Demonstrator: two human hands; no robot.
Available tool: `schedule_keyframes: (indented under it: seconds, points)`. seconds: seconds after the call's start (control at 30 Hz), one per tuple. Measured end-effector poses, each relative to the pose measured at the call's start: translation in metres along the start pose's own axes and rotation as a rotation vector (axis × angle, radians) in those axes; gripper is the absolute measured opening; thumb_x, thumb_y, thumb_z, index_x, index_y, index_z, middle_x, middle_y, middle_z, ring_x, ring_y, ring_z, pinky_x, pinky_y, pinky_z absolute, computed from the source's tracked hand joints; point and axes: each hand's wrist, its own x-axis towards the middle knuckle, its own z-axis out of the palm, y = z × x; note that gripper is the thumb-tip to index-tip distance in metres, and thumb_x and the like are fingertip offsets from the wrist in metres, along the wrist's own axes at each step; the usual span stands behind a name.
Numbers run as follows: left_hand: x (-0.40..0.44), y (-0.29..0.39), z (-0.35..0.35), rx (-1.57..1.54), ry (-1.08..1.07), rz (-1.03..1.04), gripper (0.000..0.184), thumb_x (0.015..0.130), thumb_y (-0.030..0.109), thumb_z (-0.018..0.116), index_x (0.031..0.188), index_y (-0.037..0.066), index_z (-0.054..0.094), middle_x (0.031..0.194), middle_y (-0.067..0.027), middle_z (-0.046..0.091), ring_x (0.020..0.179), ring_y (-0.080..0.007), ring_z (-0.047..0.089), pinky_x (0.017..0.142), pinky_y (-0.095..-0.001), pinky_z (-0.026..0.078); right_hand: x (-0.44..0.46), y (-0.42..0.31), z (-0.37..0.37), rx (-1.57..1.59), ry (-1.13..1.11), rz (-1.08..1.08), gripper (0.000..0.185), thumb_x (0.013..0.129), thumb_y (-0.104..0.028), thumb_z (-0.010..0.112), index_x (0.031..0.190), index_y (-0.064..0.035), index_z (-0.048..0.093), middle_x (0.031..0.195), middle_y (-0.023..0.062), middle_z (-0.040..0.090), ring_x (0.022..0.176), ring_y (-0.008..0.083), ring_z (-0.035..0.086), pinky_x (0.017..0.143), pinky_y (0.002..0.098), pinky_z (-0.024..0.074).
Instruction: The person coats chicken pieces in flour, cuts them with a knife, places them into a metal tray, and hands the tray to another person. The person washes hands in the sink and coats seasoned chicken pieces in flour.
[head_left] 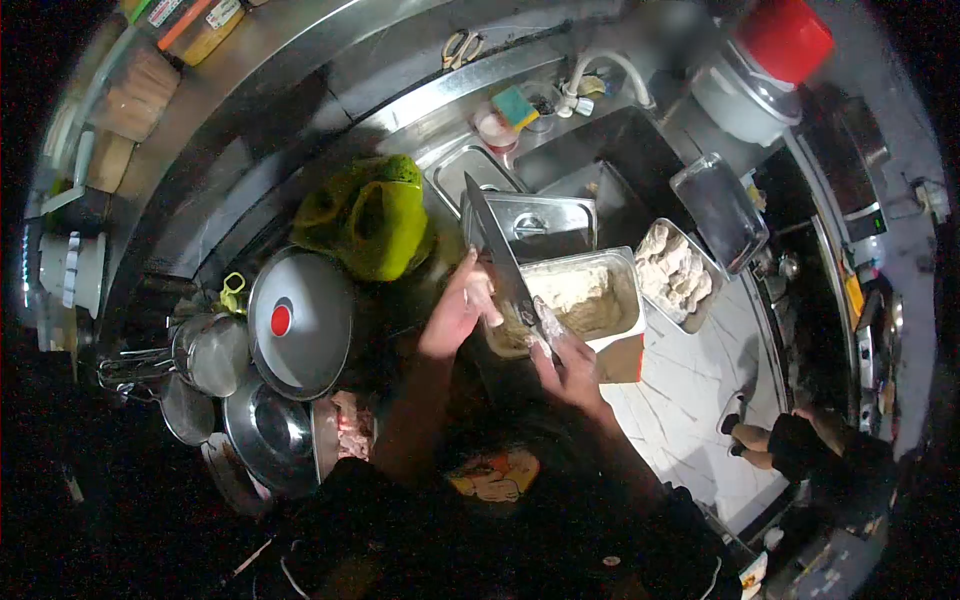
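Note:
My right hand (567, 362), dusted with white powder, grips the handle of a large knife (497, 245). The blade points up and away to the left. Close beside the blade is my left hand (466, 305), also floury, its fingers apart and holding nothing that I can see. Under the hands stands a deep metal pan (640, 318) with pale flour (572, 295) in it. To its right, a second metal pan (712, 302) contains several flour-coated pieces (675, 268). Raw meat (352, 425) lies in a tray at the lower left.
Behind the pan are a metal lid (560, 214) and a sink with a white faucet (610, 60). A yellow-green plastic bag (385, 225), a frying pan (325, 335) and strainers (212, 357) sit left. Scissors (461, 48) lie at the back. Another person (830, 445) is at the right.

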Motion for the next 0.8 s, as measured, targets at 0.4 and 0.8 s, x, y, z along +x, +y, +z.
schedule_keyframes:
  seconds: [0.4, 0.8]
  points:
    - [0.006, 0.008, 0.026, -0.966, -0.187, -0.263, 0.037, 0.098, 0.046, 0.055, 0.096, 0.010, 0.064, 0.072, 0.0008, 0.046, 0.067, -0.0130, 0.046, 0.068, -0.0298, 0.041, 0.001, 0.007, 0.002, 0.012, -0.007, 0.065, 0.018, 0.090, -0.008, 0.067, 0.106, 0.0021, 0.067, 0.099, 0.0231, 0.069, 0.087, 0.0384, 0.069, 0.077, 0.0408, 0.0552]
    - [0.012, -0.004, 0.023, -0.535, -0.180, -0.244, 0.052, 0.095, 0.048, 0.054, 0.116, 0.000, 0.061, 0.105, -0.0174, 0.065, 0.083, -0.0289, 0.063, 0.075, -0.0407, 0.054, 0.004, 0.007, 0.014, 0.096, -0.004, 0.158, 0.019, 0.091, -0.013, 0.067, 0.103, 0.0019, 0.067, 0.086, 0.0172, 0.066, 0.070, 0.0257, 0.065, 0.060, 0.0348, 0.0515]
